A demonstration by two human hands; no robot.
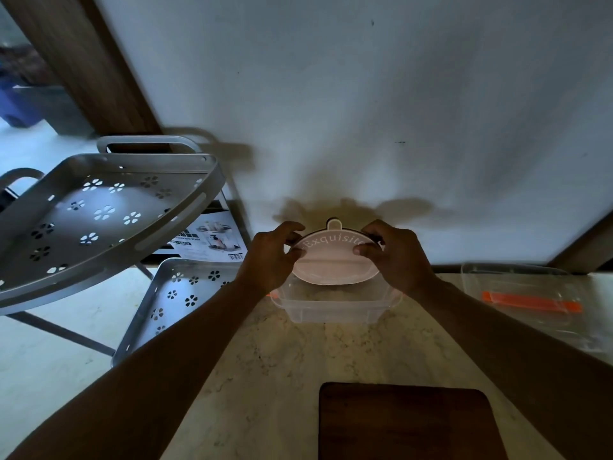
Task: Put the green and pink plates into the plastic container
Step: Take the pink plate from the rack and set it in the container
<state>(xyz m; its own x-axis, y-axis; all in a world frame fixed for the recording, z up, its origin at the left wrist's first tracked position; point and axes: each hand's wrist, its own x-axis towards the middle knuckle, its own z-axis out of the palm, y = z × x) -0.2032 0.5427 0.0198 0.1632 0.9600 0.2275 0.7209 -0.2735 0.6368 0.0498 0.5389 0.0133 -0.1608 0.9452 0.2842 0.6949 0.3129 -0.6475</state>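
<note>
Below a pale wall (365,94), we see a marble counter (265,376), a grey perforated rack (99,210) and a dark board (408,423). Our left hand (268,257) and right hand (394,254) clamp 1 pink plate (331,263), seemingly tilted, above the clear plastic container (335,310).

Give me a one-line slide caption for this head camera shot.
Both hands, left and right, hold a round pink plate tilted over a clear plastic container on a marble counter.

- You face a plain white wall (365,94) in dim light.
- To your left stands a grey perforated metal rack (99,220) on a pale floor (49,353).
- The desk (265,376) before you is beige marble.
</note>
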